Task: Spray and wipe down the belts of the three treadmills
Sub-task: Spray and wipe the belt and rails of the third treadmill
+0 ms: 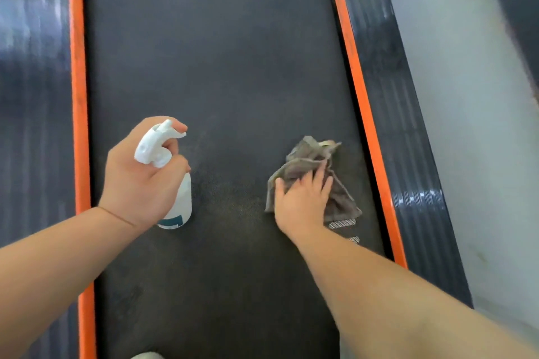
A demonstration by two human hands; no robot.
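Soft and limp, the cloth (306, 154) bunches under the right hand (302, 204) — fingers spread, pressing it onto the belt (221, 67) — while the left hand (137, 183) grips the probably light spray bottle (181, 198) by its neck.

Both bare forearms were stretched forward. The left hand (140, 181) gripped the spray bottle (183, 198) at its neck; the right hand (300, 204) pressed, fingers spread, on the cloth (306, 157).

Gym setting: a dark treadmill belt (218, 67) fills the frame's centre, flanked by orange edge strips (355, 73) and ribbed side rails (388, 96).
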